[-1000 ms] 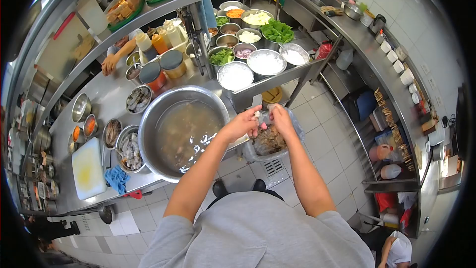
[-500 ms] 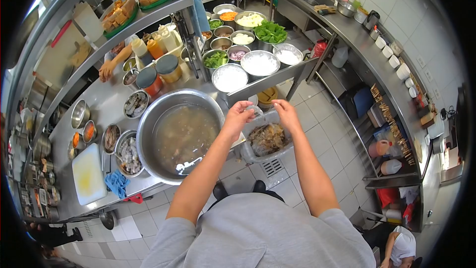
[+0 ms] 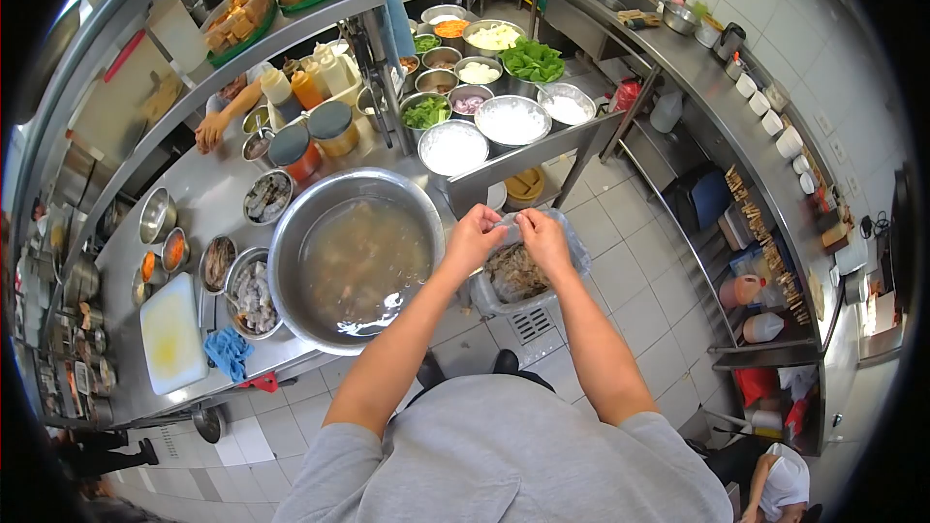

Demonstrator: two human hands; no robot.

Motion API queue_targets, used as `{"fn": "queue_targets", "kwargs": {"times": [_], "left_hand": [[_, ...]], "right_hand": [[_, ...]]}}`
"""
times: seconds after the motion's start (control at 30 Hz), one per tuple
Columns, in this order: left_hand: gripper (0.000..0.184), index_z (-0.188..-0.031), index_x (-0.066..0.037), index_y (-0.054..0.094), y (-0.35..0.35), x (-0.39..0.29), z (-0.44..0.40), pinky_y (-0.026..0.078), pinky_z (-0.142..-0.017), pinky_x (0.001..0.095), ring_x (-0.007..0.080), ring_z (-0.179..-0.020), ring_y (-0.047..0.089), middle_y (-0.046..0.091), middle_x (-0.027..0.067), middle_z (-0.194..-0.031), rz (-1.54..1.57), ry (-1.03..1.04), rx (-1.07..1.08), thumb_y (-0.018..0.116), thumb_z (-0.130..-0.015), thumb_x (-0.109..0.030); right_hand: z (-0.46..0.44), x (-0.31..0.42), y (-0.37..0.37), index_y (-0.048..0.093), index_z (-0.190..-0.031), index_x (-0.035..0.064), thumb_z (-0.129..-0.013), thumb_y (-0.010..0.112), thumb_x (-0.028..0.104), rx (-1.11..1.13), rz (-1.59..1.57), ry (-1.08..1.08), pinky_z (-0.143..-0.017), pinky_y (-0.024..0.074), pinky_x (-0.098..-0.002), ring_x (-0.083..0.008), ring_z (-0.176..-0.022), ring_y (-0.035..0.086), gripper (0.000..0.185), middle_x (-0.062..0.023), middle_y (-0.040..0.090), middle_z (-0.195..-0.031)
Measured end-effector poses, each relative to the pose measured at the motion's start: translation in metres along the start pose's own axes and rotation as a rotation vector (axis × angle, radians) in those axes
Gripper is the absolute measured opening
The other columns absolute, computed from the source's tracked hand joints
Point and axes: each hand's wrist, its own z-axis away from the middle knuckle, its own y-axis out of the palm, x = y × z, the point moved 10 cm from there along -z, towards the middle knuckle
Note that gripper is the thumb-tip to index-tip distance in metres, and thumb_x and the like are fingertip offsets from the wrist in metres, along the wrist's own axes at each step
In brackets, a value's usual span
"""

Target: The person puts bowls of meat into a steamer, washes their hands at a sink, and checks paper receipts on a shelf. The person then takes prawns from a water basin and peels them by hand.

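My left hand is closed on a small, pale, translucent shrimp, partly hidden by the fingers. From the other side my right hand pinches at the same shrimp, fingertips close to those of the left. Both hands are above a bin lined with a clear plastic bag, which holds a brownish heap of shells and scraps. Left of my hands stands a wide metal basin of cloudy water, with blurred pieces below the surface. Grey raw shrimp fill a steel bowl beside the basin.
A white cutting board and a blue cloth lie on the steel counter. Bowls of vegetables and white powder stand ahead. Another person's hand rests across the counter. A seated person is at lower right.
My right hand has moved left and now meets the left hand at the shrimp; they were apart before. The left hand has shifted slightly down and right.
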Motion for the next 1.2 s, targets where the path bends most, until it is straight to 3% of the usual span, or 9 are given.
{"fn": "queue_targets", "kwargs": {"times": [0.07, 0.23, 0.3, 0.43, 0.5, 0.63, 0.9, 1.1, 1.2], "left_hand": [[0.02, -0.101, -0.002, 0.052, 0.0, 0.001, 0.004, 0.05, -0.064, 0.025, 0.0116, -0.073, 0.064, 0.067, 0.0059, -0.084, 0.052, -0.025, 0.01, 0.067, -0.089, -0.006], [0.018, -0.106, -0.006, 0.05, -0.01, 0.002, 0.02, 0.053, -0.074, 0.0305, 0.0167, -0.087, 0.066, 0.069, 0.0107, -0.101, 0.388, -0.276, 0.041, 0.062, -0.094, -0.012], [0.015, -0.109, -0.009, 0.049, -0.011, 0.005, 0.024, 0.053, -0.085, 0.0353, 0.0221, -0.101, 0.065, 0.066, 0.0153, -0.116, 0.686, -0.37, 0.033, 0.056, -0.097, -0.013], [0.016, -0.112, -0.009, 0.047, -0.02, 0.008, 0.028, 0.053, -0.089, 0.037, 0.0252, -0.109, 0.063, 0.062, 0.0178, -0.122, 0.832, -0.349, 0.036, 0.053, -0.097, -0.009], [0.02, -0.115, -0.009, 0.044, -0.025, 0.01, 0.029, 0.053, -0.09, 0.0381, 0.0267, -0.11, 0.063, 0.062, 0.0176, -0.124, 0.85, -0.345, 0.011, 0.052, -0.097, -0.008], [0.023, -0.117, -0.009, 0.042, -0.041, 0.015, 0.034, 0.052, -0.092, 0.0392, 0.0224, -0.108, 0.063, 0.064, 0.0122, -0.114, 0.758, -0.329, -0.024, 0.052, -0.096, -0.009], [0.023, -0.115, -0.011, 0.045, -0.123, 0.004, 0.083, 0.053, -0.085, 0.0344, 0.0185, -0.1, 0.063, 0.062, 0.0078, -0.106, 0.571, -0.23, -0.186, 0.059, -0.097, -0.016], [0.018, -0.109, -0.008, 0.054, -0.302, -0.019, 0.177, 0.055, -0.068, 0.0284, 0.018, -0.085, 0.066, 0.064, 0.0081, -0.104, 0.436, 0.043, -0.739, 0.057, -0.092, -0.004], [0.039, -0.126, -0.004, 0.056, -0.407, 0.003, 0.24, 0.053, -0.083, 0.0305, 0.0194, -0.098, 0.064, 0.065, 0.0119, -0.111, -0.136, -0.022, -0.943, 0.052, -0.088, 0.001]], "right_hand": [[-0.004, -0.002, -0.015, 0.067, -0.093, 0.0009, -0.091, 0.06, 0.021, -0.187, 0.092, -0.001, -0.066, 0.049, -0.0396, -0.0321, -0.072, 0.065, 0.022, -0.0199, 0.066, -0.08], [-0.015, -0.062, -0.034, 0.068, -0.1, 0.0011, -0.089, 0.062, 0.017, -0.145, 0.1, 0.202, -0.07, 0.0512, -0.0355, -0.0238, -0.074, 0.066, 0.021, -0.0144, 0.068, -0.081], [-0.017, -0.051, -0.036, 0.065, -0.116, 0.0037, -0.086, 0.063, 0.015, -0.208, 0.22, -0.104, -0.082, 0.0511, -0.0387, -0.0334, -0.088, 0.065, 0.032, -0.0168, 0.068, -0.102], [-0.011, -0.036, -0.023, 0.062, -0.123, 0.0048, -0.086, 0.066, 0.01, -0.252, 0.247, -0.172, -0.085, 0.0501, -0.0342, -0.0278, -0.094, 0.064, 0.038, -0.0129, 0.066, -0.113], [-0.005, -0.02, 0.007, 0.063, -0.121, 0.0046, -0.086, 0.067, 0.008, 0.03, -0.266, 0.088, -0.083, 0.0501, -0.0313, -0.0204, -0.091, 0.063, 0.036, -0.0097, 0.065, -0.111], [0.014, 0.097, 0.037, 0.068, -0.11, 0.0056, -0.083, 0.073, 0.01, 0.117, -0.132, -0.215, -0.074, 0.0499, -0.0299, -0.0169, -0.086, 0.062, 0.027, -0.0069, 0.064, -0.092], [0.014, 0.129, 0.101, 0.068, -0.093, 0.0028, -0.083, 0.068, 0.001, 0.227, -0.156, -0.318, -0.069, 0.0499, -0.0308, -0.0204, -0.075, 0.062, 0.011, -0.0086, 0.064, -0.085], [0.024, 0.119, 0.137, 0.067, -0.097, 0.0009, -0.085, 0.066, 0.002, 0.299, -0.146, -0.225, -0.067, 0.047, -0.0269, -0.0147, -0.073, 0.059, 0.013, -0.0067, 0.064, -0.087], [0.028, 0.109, 0.141, 0.067, -0.102, 0.0012, -0.086, 0.065, 0.002, 0.335, -0.168, -0.166, -0.068, 0.0471, -0.0269, -0.0142, -0.073, 0.058, 0.016, -0.0065, 0.064, -0.087]]}}
